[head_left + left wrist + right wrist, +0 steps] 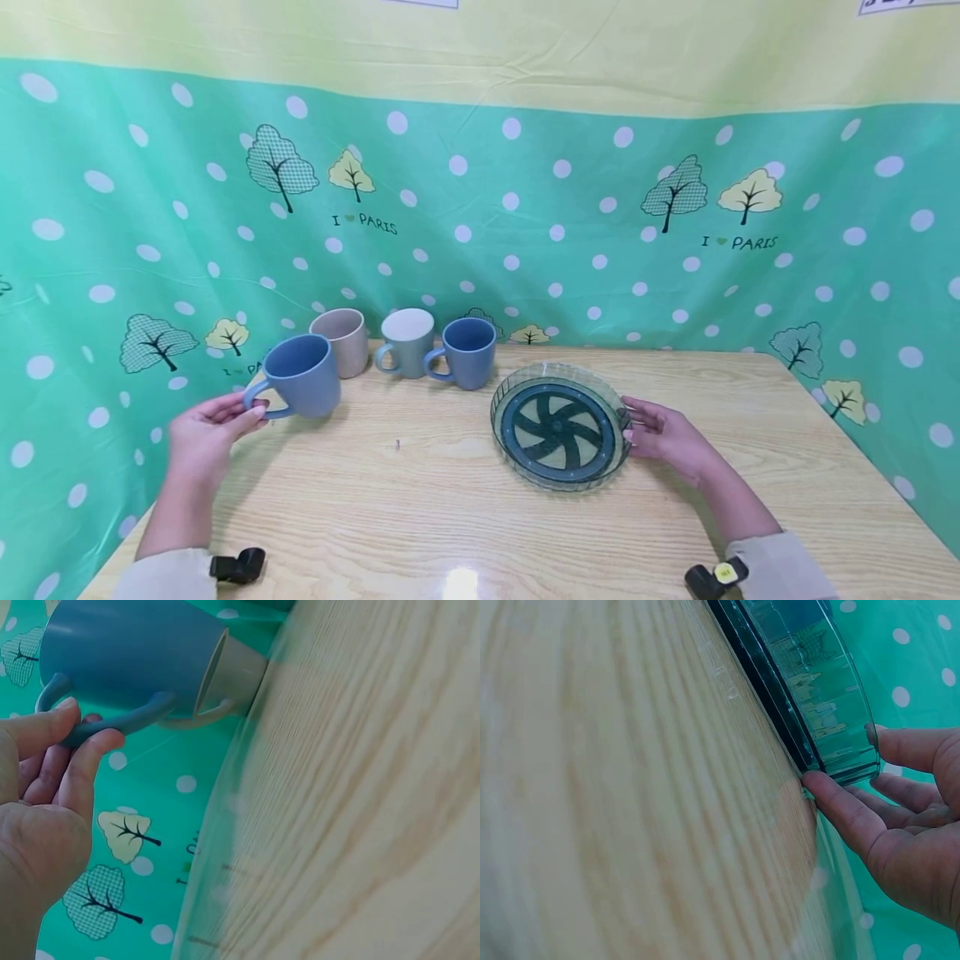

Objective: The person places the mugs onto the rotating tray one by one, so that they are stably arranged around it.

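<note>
A blue mug [309,382] hangs off the tabletop at the left, mouth upward. My left hand [204,429] pinches its handle [124,724] between thumb and fingers; in the left wrist view the mug's underside shows. Right of the middle is a round clear tray [557,428] with ridged sides and a dark pinwheel pattern on its base. My right hand [670,435] grips its right edge, one digit at the upper rim and another low on the side [855,761]. Whether the tray's near edge is slightly lifted I cannot tell.
Along the back of the wooden table [360,517] stand a pinkish-beige mug [348,346], a grey-green mug [411,350] with a white inside, and another blue mug [471,357]. A green polka-dot curtain [510,225] hangs behind. A tiny dark speck [397,445] lies mid-table.
</note>
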`<state>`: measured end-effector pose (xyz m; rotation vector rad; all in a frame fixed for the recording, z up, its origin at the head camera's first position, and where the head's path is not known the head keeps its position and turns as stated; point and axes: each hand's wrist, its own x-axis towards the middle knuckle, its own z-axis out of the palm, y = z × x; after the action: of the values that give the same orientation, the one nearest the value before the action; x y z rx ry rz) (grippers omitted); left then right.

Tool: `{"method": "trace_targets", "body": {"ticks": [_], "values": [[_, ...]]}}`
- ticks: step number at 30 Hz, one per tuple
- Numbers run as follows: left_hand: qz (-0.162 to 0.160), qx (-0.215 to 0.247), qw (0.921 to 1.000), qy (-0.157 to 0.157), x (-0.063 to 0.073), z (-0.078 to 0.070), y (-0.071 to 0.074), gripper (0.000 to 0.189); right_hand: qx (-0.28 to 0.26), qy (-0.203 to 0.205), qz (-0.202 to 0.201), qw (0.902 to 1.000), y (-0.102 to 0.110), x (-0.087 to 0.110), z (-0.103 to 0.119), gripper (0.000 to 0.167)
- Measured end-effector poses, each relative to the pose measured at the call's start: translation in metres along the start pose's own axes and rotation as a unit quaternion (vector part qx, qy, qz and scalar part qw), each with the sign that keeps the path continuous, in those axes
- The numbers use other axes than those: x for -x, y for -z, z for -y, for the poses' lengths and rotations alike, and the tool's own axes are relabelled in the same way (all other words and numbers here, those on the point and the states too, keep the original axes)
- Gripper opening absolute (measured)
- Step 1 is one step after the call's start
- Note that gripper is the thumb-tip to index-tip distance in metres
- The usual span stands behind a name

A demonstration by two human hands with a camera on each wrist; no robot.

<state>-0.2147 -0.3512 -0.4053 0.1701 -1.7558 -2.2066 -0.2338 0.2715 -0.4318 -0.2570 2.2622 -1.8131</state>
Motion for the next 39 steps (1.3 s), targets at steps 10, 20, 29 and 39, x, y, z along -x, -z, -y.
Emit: {"method": "trace_targets", "body": {"ticks": [10,20,29,39], "values": [[0.015,0.021,0.9996,-0.006,-0.004,0.006,-0.004,0.027,0.004,0.004,0.0,1.0,-0.001,0.0,0.002,0.068],[0.032,-0.009,0.9993,-0.015,-0.002,0.005,-0.014,0.023,0.004,-0.002,-0.004,1.0,-0.001,0.0,0.001,0.068],[0.044,0.005,0.9987,-0.026,-0.002,0.007,-0.023,0.024,0.003,-0.003,-0.005,1.0,-0.001,-0.001,0.0,0.068],[0.064,-0.006,0.9973,-0.036,-0.003,0.007,-0.03,0.025,-0.001,-0.004,-0.007,1.0,0.0,-0.002,0.0,0.067]]}}
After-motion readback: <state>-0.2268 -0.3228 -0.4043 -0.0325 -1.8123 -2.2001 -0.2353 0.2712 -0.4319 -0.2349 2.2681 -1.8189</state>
